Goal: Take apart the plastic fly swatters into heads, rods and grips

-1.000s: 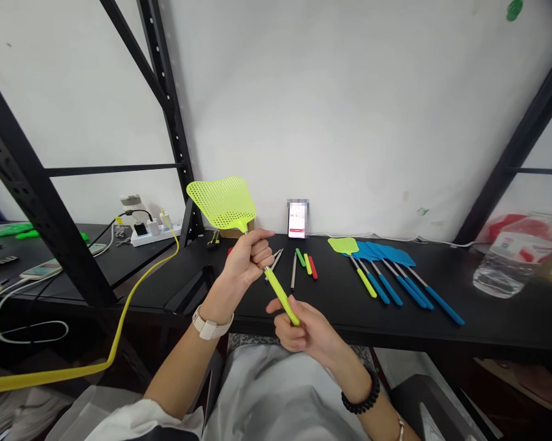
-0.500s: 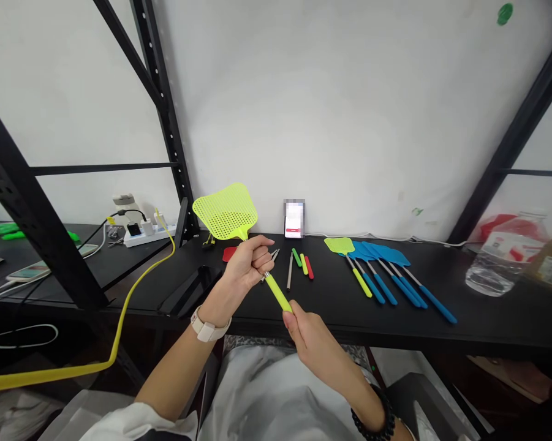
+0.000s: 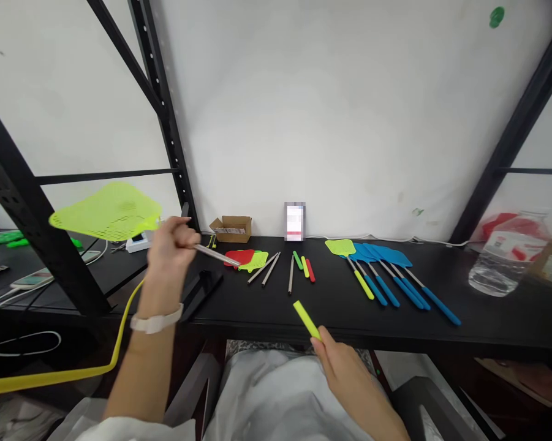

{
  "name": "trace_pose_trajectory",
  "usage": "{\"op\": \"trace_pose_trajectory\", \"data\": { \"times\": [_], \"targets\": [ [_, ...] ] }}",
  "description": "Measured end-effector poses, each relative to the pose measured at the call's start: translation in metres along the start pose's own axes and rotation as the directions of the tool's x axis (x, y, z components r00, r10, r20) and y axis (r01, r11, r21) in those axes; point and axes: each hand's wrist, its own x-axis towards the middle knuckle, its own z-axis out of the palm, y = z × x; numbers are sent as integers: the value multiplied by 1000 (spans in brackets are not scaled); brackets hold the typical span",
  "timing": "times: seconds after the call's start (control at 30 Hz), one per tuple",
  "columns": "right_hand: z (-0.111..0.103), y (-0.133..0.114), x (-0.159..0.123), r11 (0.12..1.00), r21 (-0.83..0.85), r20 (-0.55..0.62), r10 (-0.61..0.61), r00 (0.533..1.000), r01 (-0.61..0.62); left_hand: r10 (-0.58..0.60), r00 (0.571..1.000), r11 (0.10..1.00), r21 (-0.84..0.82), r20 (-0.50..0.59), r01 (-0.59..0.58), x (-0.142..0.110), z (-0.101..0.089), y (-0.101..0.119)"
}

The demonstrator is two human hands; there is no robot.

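My left hand (image 3: 172,245) is closed round a fly swatter (image 3: 113,211) with a yellow-green mesh head and a bare metal rod pointing right. My right hand (image 3: 344,361) grips a separate yellow-green handle sleeve (image 3: 306,318) above the front edge of the table. Rod and sleeve are well apart. On the black table between them lie several loose metal rods (image 3: 291,275) and three short sleeves, one green (image 3: 298,260), one yellow-green (image 3: 306,267) and one red (image 3: 310,270). Behind the rod, a red swatter head (image 3: 239,257) overlaps a yellow-green one (image 3: 257,261).
To the right lie one complete yellow-green swatter (image 3: 362,285) and several blue swatters (image 3: 408,288). A phone (image 3: 294,222) leans on the wall; a small cardboard box (image 3: 232,228) stands left of it. A yellow cable (image 3: 118,337) crosses the left side. A plastic bottle (image 3: 499,263) lies far right.
The handle sleeve has come off the swatter's rod. My left hand has swung left with the swatter, and my right hand has moved slightly right and down with the sleeve.
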Motion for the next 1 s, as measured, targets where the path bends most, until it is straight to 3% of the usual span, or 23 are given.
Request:
{"op": "trace_pose_trajectory", "data": {
  "times": [0.1, 0.17, 0.23, 0.33, 0.4, 0.47, 0.53, 0.6, 0.7, 0.77, 0.87, 1.0],
  "targets": [
    [-10, 20, 25, 988, 76, 3, 132, 991, -131, 25, 999, 998, 65, 45, -28, 4, -8, 17],
    [-16, 33, 56, 971, 22, -59, 241, 969, -240, -134, 981, 980, 165, 142, 110, 1, -1, 4],
    [-18, 46, 86, 936, -53, -45, 346, 937, -348, -378, 884, 905, 312, 275, 289, -2, 9, -21],
    [-12, 62, 113, 906, -73, 8, 418, 908, -417, -600, 696, 775, 502, 393, 385, -5, 22, -60],
    [-6, 69, 117, 910, -42, 26, 413, 910, -412, -675, 621, 703, 602, 398, 378, -8, 24, -79],
    [-4, 73, 116, 916, -5, 37, 401, 916, -401, -720, 583, 638, 689, 377, 342, -12, 24, -92],
    [-9, 76, 115, 923, 107, 29, 369, 929, -370, -742, 564, 583, 764, 363, 276, -16, 23, -100],
    [-24, 76, 116, 877, 376, -3, 323, 946, -298, -747, 561, 534, 825, 358, 184, -19, 22, -106],
    [-58, 72, 120, 613, 775, -38, 292, 956, -157, -714, 596, 458, 889, 368, 1, -22, 21, -111],
    [-81, 67, 122, 523, 840, -9, 281, 960, -145, -657, 633, 424, 895, 409, -137, -23, 20, -112],
    [-102, 63, 122, 596, 776, 63, 251, 966, -205, -555, 664, 399, 861, 501, -316, -27, 21, -111],
    [-101, 63, 121, 664, 721, 193, 84, 978, -199, -490, 661, 379, 821, 569, -426, -34, 24, -110]
  ]
}}
